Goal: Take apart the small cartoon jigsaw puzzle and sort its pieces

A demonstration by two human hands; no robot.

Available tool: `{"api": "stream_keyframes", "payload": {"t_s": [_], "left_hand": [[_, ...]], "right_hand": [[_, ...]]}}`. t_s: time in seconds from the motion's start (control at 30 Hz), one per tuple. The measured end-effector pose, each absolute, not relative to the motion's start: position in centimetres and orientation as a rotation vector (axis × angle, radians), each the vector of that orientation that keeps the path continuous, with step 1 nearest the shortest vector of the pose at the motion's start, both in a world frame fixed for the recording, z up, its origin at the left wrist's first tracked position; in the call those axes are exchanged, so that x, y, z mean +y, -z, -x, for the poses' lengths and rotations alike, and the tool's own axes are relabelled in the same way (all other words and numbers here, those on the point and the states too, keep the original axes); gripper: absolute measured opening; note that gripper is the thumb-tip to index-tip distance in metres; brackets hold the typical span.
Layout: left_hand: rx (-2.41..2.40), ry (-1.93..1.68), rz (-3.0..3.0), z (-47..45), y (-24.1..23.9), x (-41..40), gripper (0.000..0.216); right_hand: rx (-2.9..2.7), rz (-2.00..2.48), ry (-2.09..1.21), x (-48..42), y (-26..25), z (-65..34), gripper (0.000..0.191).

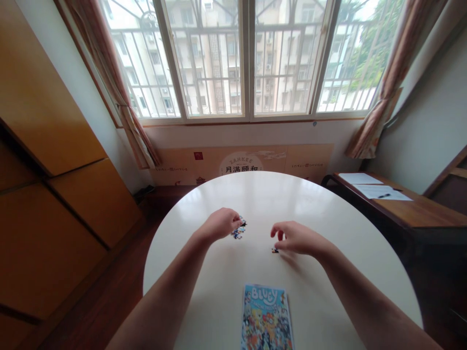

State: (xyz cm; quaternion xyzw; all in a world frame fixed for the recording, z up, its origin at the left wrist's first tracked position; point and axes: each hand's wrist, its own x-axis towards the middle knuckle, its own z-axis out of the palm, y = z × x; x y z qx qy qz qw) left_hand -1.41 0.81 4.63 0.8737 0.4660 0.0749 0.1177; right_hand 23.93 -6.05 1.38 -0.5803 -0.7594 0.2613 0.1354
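A small heap of jigsaw puzzle pieces (238, 233), blue, white and dark, lies on the white round table (262, 199). My left hand (223, 222) is at the heap's upper left, thumb and fingers pinched together on a puzzle piece (244, 224) with a dark patch; the fingers partly cover it. To the right, my right hand (297, 236) hovers with curled fingers apart and nothing visible between them. Just below its thumb tip a few joined or overlapping puzzle pieces (275, 251) lie on the tabletop. Nearer me is a colourful Bluey picture sheet or box (267, 316), its lower edge cut off by the frame.
Beyond the table stand a printed cardboard panel (175, 165) and a barred window (211, 63) with tied curtains. A wooden bench (423, 209) at right carries paper sheets (375, 191) and pens. Wooden cabinets (65, 233) line the left side.
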Motion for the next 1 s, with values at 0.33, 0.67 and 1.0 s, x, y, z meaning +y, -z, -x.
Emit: {"api": "stream_keyframes", "payload": {"t_s": [0.33, 0.67, 1.0], "left_hand": [[1.569, -0.066, -2.421, 3.9, -4.1, 2.8, 0.021], [1.910, -0.625, -2.423, 4.6, -3.4, 4.4, 0.031], [2.154, -1.174, -1.781, 8.3, 2.2, 8.9, 0.031]], "right_hand": [[-2.336, 1.839, -0.839, -6.8, -2.2, -23.7, 0.022], [-2.225, 1.595, -0.502, -6.1, 0.6, -19.8, 0.017], [-2.100, 1.481, -0.331, -6.1, 2.9, -17.0, 0.023]]}}
